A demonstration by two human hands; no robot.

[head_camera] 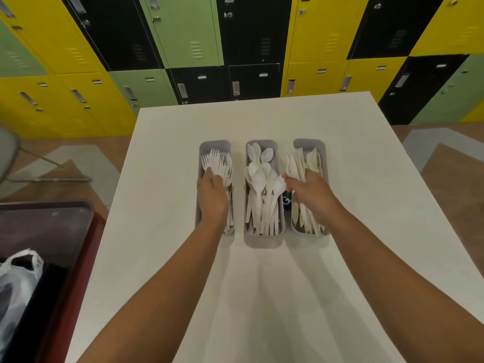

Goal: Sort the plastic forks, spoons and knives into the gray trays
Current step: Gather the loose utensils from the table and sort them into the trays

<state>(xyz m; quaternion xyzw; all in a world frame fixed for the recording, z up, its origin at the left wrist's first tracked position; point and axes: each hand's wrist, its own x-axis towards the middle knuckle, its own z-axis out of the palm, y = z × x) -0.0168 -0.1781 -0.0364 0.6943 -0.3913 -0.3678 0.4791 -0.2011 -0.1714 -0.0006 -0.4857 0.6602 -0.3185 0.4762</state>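
At the lower left of the frame, a dark tray (47, 226) with a red rim is sitting beside the bench (167, 205), with a white plastic bag (15, 289) lying just below it. On the white bench, three gray trays are standing side by side near the centre. In the left tray (213, 145) the forks (217, 161) are lying with their tines pointing to the top of the frame, and the left hand (212, 195) is reaching into it, fingers curled round a bunch of them. The middle tray (262, 241) is holding the spoons (262, 189), bowls toward the top, with no hand touching them. In the right tray (310, 144) the knives (296, 163) are lying, and the right hand (310, 192) is resting over them, fingers curled down onto a bundle and gripping it. A small dark item (286, 201) with a white mark is showing between the middle and right trays; what it is cannot be told. Across the top of the frame, yellow, green and black lockers (183, 35) are standing behind the bench.
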